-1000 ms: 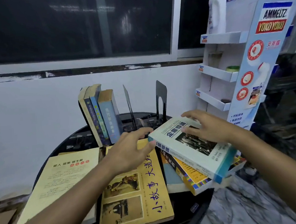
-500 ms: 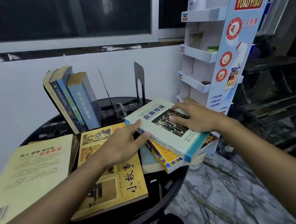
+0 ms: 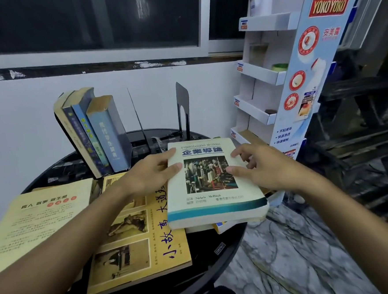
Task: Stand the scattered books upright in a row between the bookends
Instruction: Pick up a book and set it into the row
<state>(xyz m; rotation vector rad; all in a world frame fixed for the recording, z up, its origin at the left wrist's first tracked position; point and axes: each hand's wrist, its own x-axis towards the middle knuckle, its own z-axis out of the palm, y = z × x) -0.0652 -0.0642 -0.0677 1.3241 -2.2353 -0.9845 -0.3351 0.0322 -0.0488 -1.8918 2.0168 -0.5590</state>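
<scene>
A thick pale green book (image 3: 212, 198) with a city photo on its cover lies flat on top of other books at the round black table's (image 3: 210, 267) right side. My left hand (image 3: 149, 175) grips its left edge, thumb on the cover. My right hand (image 3: 258, 167) rests on its right side with fingers spread over the cover. Three books (image 3: 95, 133) stand leaning at the back left. To their right stand two black bookends, a thin one (image 3: 138, 118) seen edge-on and a broader one (image 3: 183, 108). Two yellow books (image 3: 136, 249) (image 3: 33, 224) lie flat at the front left.
A white cardboard display rack (image 3: 273, 77) with small shelves stands close to the table's right. A white wall and a dark window run behind the table. The marble-patterned floor (image 3: 288, 255) shows at the lower right, and dark furniture fills the far right.
The pale green book has turned from a slant to face me squarely. My left hand has closed on its left edge. My view has swung right and nearer.
</scene>
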